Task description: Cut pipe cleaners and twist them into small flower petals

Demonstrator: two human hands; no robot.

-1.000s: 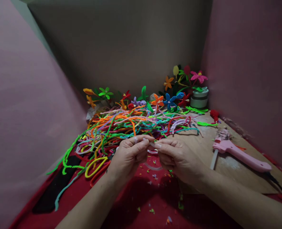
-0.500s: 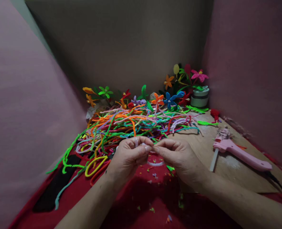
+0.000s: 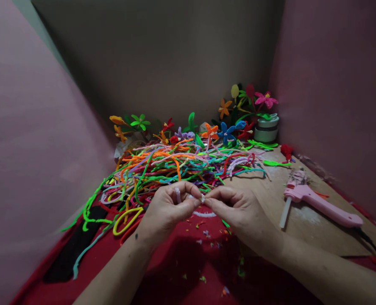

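Observation:
My left hand [image 3: 171, 205] and my right hand [image 3: 235, 207] meet fingertip to fingertip above the red cloth. Both are closed in a pinch on a pale, whitish pipe cleaner [image 3: 203, 198], of which a small tip shows between the fingers. A pale lilac length [image 3: 178, 195] curls inside my left hand; whether it belongs to the same piece I cannot tell. Just below the fingertips a curved pale pipe cleaner [image 3: 205, 214] shows against the cloth. Behind my hands spreads a heap of many-coloured pipe cleaners [image 3: 175, 165].
A pink glue gun [image 3: 323, 205] lies on a brown board [image 3: 260, 245] at right, its cord trailing off. Yellow scissor-like handles [image 3: 124, 222] and a black strip [image 3: 70, 250] lie left. Pipe-cleaner flowers [image 3: 227, 132] and a pale green pot [image 3: 266, 128] stand behind. Scraps dot the red cloth [image 3: 188, 250].
My fingertips have parted slightly, so the pale tip between them now shows. My left hand has shifted a little left, and more of the curved pale piece beneath is visible.

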